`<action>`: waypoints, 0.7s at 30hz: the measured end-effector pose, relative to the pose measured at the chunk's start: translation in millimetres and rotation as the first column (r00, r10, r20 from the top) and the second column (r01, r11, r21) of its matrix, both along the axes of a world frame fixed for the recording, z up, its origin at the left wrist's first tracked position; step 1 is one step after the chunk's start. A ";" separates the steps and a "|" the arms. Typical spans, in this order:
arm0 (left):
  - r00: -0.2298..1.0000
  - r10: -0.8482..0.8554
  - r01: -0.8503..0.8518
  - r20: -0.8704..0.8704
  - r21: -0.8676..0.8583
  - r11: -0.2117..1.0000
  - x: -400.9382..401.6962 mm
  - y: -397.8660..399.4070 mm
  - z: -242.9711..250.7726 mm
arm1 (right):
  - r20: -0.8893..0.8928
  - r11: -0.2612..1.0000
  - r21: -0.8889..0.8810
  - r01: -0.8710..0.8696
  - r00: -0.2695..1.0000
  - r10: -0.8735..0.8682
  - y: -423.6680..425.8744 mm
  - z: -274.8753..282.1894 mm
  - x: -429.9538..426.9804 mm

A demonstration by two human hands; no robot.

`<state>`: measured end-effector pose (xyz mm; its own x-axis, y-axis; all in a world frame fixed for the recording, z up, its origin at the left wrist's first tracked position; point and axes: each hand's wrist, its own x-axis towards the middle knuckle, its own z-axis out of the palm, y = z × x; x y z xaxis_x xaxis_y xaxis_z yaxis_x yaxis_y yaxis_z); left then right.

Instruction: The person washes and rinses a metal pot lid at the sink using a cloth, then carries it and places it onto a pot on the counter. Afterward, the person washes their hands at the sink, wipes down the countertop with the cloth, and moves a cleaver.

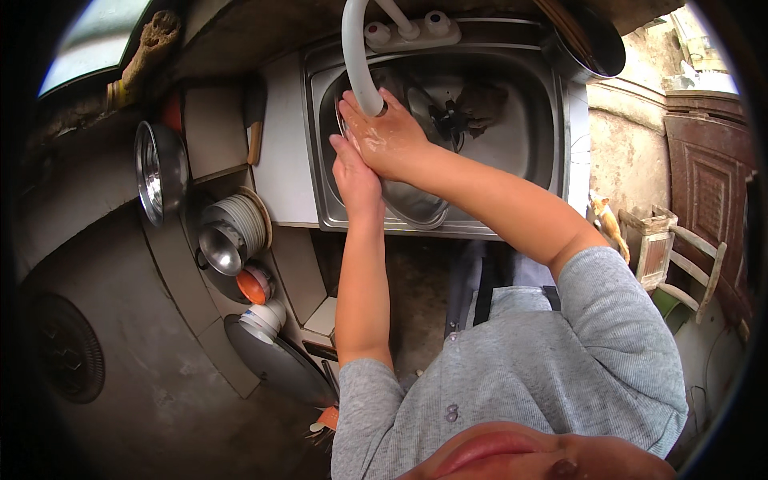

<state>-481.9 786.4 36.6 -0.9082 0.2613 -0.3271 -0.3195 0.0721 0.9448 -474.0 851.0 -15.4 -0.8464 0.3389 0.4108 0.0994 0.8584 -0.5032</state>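
My right hand (387,139) lies wet under the end of the white faucet spout (360,60), its fingers extended and pointing up and left. Below and beside it, my left hand (357,179) touches its underside, palm turned towards it. Neither hand visibly grips an object, though the inner side of the left hand is partly hidden. Both are over the stainless steel sink (519,150). Under the hands sits a round, shiny metal or glass vessel (414,201). A dark drain fitting (449,120) and a brownish scrap (483,105) lie in the basin.
Left of the sink, a knife with a wooden handle (255,143) rests near a steel basin (161,174). Stacked plates (240,219), an orange bowl (254,285) and a wok (282,363) stand further down. A dark metal pot (591,45) is at the back right; a cat (609,225) is near a wooden chair (699,270).
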 end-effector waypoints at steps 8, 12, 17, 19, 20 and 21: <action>1.000 0.018 -0.018 0.008 -0.007 1.000 6.0 -47.2 -18.4 | 0.313 0.805 -0.589 -0.065 0.901 0.302 88.3 -18.9 -65.8; 0.979 0.174 -0.189 0.108 0.153 0.970 20.5 -46.1 -17.8 | 0.458 0.601 -0.718 0.351 0.888 0.029 83.0 -55.9 -69.4; 0.917 0.354 -0.387 0.183 0.193 0.902 -3.8 -96.7 -58.6 | 0.083 0.911 -0.407 -0.063 0.991 0.105 -14.8 7.9 24.0; 0.905 0.272 -0.382 0.325 0.345 0.857 -0.3 -86.1 -34.3 | 0.006 0.931 -0.318 -0.179 0.982 0.191 -23.2 -3.3 67.0; 0.892 0.298 -0.407 0.340 0.319 0.856 0.5 -90.4 -35.5 | 0.045 0.940 -0.295 -0.170 0.981 0.191 -14.9 -11.0 85.1; 0.877 0.327 -0.435 0.353 0.291 0.852 1.6 -94.5 -39.5 | 0.083 0.948 -0.273 -0.165 0.978 0.194 -9.2 -16.4 94.9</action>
